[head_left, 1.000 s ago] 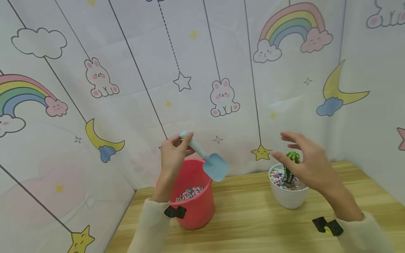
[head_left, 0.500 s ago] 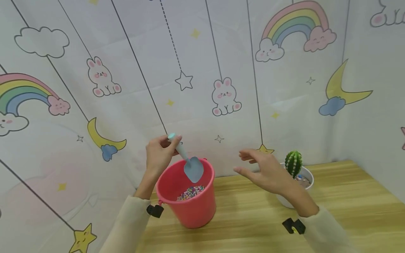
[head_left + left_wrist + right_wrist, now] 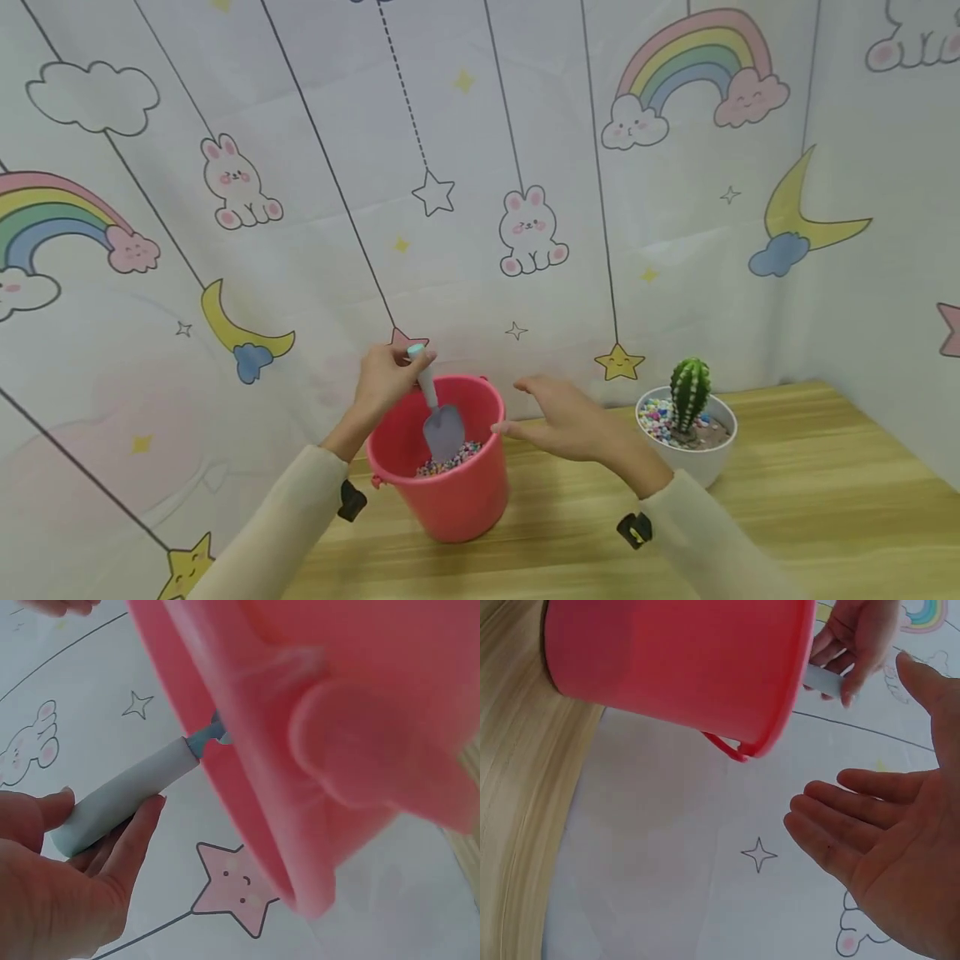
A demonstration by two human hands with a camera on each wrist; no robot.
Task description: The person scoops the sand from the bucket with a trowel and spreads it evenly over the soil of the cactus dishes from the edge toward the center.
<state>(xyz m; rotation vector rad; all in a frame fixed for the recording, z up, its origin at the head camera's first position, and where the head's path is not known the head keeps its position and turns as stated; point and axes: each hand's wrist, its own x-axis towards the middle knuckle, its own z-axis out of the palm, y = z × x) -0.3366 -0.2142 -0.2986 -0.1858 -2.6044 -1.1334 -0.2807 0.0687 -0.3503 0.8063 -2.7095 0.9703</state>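
My left hand (image 3: 385, 382) pinches the pale handle of a small toy shovel (image 3: 444, 432) between thumb and fingers. The shovel points down into a red bucket (image 3: 468, 500), its blade just at the small multicoloured beads (image 3: 471, 451) inside. In the left wrist view the handle (image 3: 127, 795) lies across the fingers, while the bucket wall hides the blade. My right hand (image 3: 573, 421) hangs beside the bucket's right rim with fingers extended and nothing in it. In the right wrist view that hand (image 3: 885, 832) appears apart from the bucket (image 3: 675, 660).
A white pot (image 3: 708, 462) with a green cactus (image 3: 690, 396) stands to the right, with coloured beads and brownish soil in it. Both it and the bucket stand on a wood-grain table (image 3: 577, 533). A printed cloth backdrop (image 3: 465, 292) rises close behind.
The left hand has moved left and lowered the shovel from above the rim into the bucket. The right hand has moved left, from the cactus pot to beside the bucket.
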